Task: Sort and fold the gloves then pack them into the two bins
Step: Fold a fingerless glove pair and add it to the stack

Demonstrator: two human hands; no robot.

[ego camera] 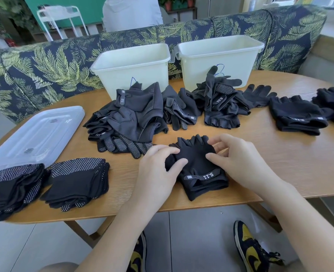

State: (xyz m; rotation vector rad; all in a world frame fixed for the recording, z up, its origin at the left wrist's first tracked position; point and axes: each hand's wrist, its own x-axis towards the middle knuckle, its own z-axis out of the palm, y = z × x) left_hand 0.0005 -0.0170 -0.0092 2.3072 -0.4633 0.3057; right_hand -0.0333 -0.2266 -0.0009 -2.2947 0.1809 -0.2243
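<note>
Both hands, left (158,167) and right (238,160), pinch the fingerless glove (198,169), fingers curled.

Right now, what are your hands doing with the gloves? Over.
Left hand and right hand both pinching fingerless glove on table. Both bins look empty. Unsorted glove pile sits ahead.

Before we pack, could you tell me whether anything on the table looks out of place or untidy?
Yes: one long-fingered glove stands up against the right bin, covering part of its blue letter. The unsorted heap before the left bin is jumbled. Nothing looks damaged.
</note>
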